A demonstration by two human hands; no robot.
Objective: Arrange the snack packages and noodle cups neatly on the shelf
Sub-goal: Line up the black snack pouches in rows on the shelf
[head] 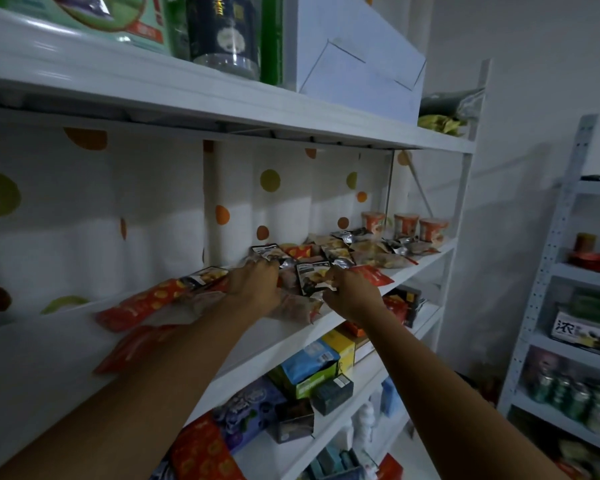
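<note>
The dark packet point(313, 277) sits on the middle shelf point(274, 341) between the two hands, propped at a tilt with its long axis running up and back. The right hand point(352, 297) is at its right edge, fingers point(330, 281) curled and seemingly pinching that edge; the left hand point(253, 284) lies just to its left, fingers curled down into the heap, and I cannot tell whether they hold anything; so the right hand looks the nearer for lifting it. Loose packets point(361, 251) sprawl rightward toward three noodle cups point(406, 225), upright in a row at the far end; red packets point(146, 303) hang over the front edge on the left; the shelf below carries boxes point(309, 372).
</note>
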